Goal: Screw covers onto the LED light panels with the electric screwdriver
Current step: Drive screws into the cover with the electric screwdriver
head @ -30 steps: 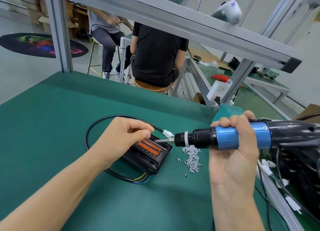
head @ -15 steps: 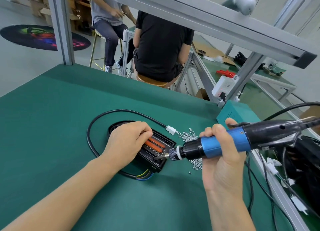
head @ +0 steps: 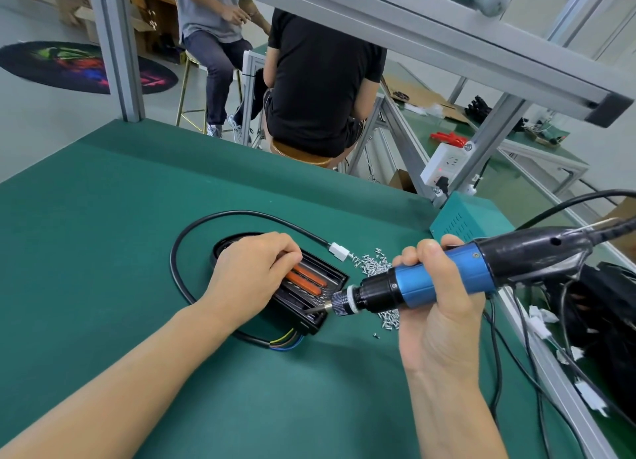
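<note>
While the left hand [head: 253, 279] presses curled fingers [head: 287, 252] on the black ribbed LED panel cover [head: 311, 295], the right hand [head: 437, 307] grips the blue-and-black electric screwdriver [head: 447, 279]

Matt green bench mat [head: 103, 252]; shiny screws [head: 373, 264]

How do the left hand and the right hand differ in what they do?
The left hand rests on the black LED light panel; the right hand grips the blue electric screwdriver. The left lies low on the panel; the right is raised above the screws. Both are bare.
</note>
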A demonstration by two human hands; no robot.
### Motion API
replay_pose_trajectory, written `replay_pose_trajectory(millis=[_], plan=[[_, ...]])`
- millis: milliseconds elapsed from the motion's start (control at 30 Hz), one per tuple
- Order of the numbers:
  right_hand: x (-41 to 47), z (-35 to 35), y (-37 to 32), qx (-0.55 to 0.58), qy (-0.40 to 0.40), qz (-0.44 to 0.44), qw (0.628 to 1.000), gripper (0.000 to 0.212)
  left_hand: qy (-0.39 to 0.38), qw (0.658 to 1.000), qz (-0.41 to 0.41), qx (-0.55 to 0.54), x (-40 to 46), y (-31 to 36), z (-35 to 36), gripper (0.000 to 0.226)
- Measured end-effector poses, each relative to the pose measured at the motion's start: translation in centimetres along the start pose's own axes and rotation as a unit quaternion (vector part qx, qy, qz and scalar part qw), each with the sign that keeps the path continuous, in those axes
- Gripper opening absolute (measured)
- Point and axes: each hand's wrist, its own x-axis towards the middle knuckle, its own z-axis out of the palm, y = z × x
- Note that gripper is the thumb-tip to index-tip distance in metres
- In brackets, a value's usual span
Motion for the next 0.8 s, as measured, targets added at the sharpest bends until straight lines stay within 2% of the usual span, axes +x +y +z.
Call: replay_pose_trajectory(millis=[333,467,600,800], plan=[[-0.1,-0.1,-0.2,-0.006,-0.009,-0.009,1.0,0.028,0.005,1.0,-0.002,-0.002,0.0,0.0,0.1,0.013],[-0.2,-0.1,-0.3,-0.007,-0.008,-0.015,1.0,0.035,0.0,1.0,-0.007,-0.007,0.1,0.0,0.1,0.013],[-0.5,-0.5,-0.7,0.024,0.025,-0.03,0.999,0.036,-0.007,1.0,-0.015,-0.01,0.1,0.1,-0.1,0.013],[-1.2,-2.4,-2.3,0.08,0.1,-0.076,0.989,0.022,-0.026,0.996,-0.046,-0.071,1.0,1.1,-0.8,0.017]])
